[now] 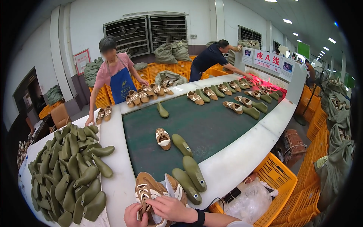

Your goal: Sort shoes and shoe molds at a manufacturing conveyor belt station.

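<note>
A brown and white lace-up sneaker (150, 182) lies at the lower edge, toe pointing away from me. My left hand (134, 215) is closed at its opening, fingers pinched at the tongue and laces. From the right, my right hand (168, 208) reaches over the same sneaker, its fingertips closed on the laces. Exactly which strand each hand grips is hard to make out. A second brown sneaker (175, 188) sits against the right side of the first. Beside them, two green shoe lasts (194, 173) lie on the white table rim (223, 166).
Several green lasts form a heap (72, 170) at left. The dark green conveyor belt (200, 125) carries sneakers and lasts. A person in a blue apron (121, 85) and another in dark clothes (209, 60) work across it. An orange crate (276, 178) holding plastic bags stands at right.
</note>
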The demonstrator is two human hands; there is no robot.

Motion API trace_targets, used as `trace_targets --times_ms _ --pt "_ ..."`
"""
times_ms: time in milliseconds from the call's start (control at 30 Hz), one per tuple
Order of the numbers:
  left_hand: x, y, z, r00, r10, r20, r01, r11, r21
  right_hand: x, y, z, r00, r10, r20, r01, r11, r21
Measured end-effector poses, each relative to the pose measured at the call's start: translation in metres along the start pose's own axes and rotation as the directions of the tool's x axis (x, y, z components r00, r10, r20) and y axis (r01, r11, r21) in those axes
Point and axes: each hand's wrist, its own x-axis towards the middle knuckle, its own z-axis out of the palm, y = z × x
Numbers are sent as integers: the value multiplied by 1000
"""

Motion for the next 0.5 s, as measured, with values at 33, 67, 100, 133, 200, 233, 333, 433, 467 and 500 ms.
trace_targets --times_ms 33,67,100,133,200,233,333,433,467,500 --pt "-1 0 0 1000 -3 -4 3 1000 2 0 0 0 1000 -11 24 12 1000 -24" --pt "-1 -1 0 1000 2 -24 -1 1000 25 1 -1 -1 1000 -14 26 15 1000 -22" --pt "-2 -1 1 999 7 -43 -5 999 47 3 -3 -2 996 -30 86 35 998 -59" --pt "-1 -1 1 999 6 -43 -4 999 47 3 -4 -4 988 -41 146 55 994 -96" --pt "1 -2 4 997 26 -77 -20 997 77 -2 1 1 983 -44 178 66 990 -121" --pt "3 -2 4 997 28 -72 -23 997 73 -3 3 2 977 -47 208 79 986 -145" --pt "6 -2 4 998 25 -53 -20 996 87 -2 -3 3 987 -18 157 39 990 -132" --pt "6 -2 4 994 76 -82 -63 987 145 -5 -3 10 979 9 206 9 996 -86" --pt "7 0 3 996 42 -74 -31 989 144 -5 -5 7 988 -1 152 11 998 -63" --pt "7 1 3 998 7 -67 2 989 145 -6 -6 6 989 10 146 0 997 -71"
